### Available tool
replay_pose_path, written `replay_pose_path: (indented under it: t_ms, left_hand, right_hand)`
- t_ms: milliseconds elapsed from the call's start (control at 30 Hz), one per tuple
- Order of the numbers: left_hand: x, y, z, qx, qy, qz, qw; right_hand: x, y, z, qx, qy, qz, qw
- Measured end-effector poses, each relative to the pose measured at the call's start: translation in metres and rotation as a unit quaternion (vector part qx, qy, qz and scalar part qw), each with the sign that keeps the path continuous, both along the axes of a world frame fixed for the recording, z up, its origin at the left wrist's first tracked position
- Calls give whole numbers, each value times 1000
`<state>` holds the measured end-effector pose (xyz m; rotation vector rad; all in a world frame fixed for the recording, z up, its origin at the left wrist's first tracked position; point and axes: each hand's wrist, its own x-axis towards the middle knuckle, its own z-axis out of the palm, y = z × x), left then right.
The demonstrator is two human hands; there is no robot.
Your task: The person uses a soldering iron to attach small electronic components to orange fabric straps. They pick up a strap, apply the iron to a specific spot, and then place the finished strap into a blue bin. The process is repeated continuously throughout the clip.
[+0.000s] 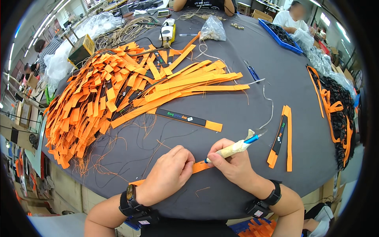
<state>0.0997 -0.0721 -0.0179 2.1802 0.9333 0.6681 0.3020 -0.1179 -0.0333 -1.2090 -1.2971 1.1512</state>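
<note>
Near the table's front edge, my left hand (169, 170) is closed over an orange webbing strap (200, 166), pinning it down. One end of the strap shows under my left wrist. My right hand (233, 162) grips a corded pen-shaped tool (233, 150) with a blue body and a handle wrapped in pale tape. Its lower tip touches or nearly touches the strap beside my left fingers. A thin pale wire (272, 106) leads away from the tool's upper end. Ahead lies an orange and black strap (183, 116). To the right rests a folded one (279, 136).
A big heap of orange straps (94, 91) with loose threads covers the table's left. Blue-handled snips (252, 73), a plastic bag (213, 28) and a yellow meter (167, 31) lie farther back. Black straps (333, 114) pile at the right edge by a blue tray (282, 37). People sit across.
</note>
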Motion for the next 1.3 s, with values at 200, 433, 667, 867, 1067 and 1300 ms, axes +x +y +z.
replay_pose_path:
  t_ms: [200,433,667,867,1067,1300]
  left_hand:
    - [0,1,-1,-2,-9,3,1000]
    - [0,2,0,-9,-11,2,1000]
    - [0,2,0,-12,-26,12,1000]
    - [-40,18,17,28,-60,122,990]
    - [-154,7,59,390,294,436,756]
    - [-116,-54,56,134,220,136,957]
  right_hand:
    - [-2,0,1,28,-22,15,999]
    - [-3,1,4,49,-59,19,997]
    - [-4,1,6,58,-67,17,996]
    - [0,1,0,-54,115,-7,992]
    - [12,-1,4,-8,162,-37,986]
    - [17,-5,45,53,176,-78,980]
